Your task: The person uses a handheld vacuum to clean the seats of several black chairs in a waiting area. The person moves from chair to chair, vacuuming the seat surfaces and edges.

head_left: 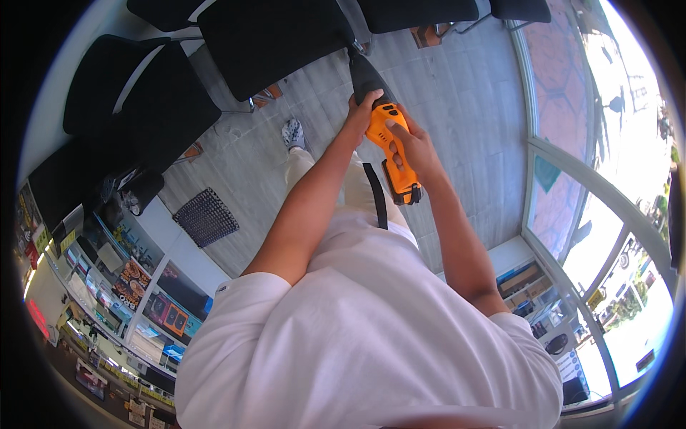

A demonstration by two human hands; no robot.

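Grey plank-patterned floor (471,136), black chairs (279,46) along the far side, glazed frames (531,143) to my right, a dark woven mat (206,217) to my left. I judge the step in hand to be aiming a cordless tool (381,131) at the chair edge; the next move appears to call for a steady two-handed hold, clear of the chair legs. Condition of the tool: orange body with dark vents, long tapering black nozzle (366,77), black-based block at the rear; no damage noted. Position: held above the floor, in front of me, nozzle forward; whether its tip touches the chair I cannot tell. My left hand (359,113) grips the nozzle's base; my right hand (416,148) is closed around the handle, trigger finger unclear.
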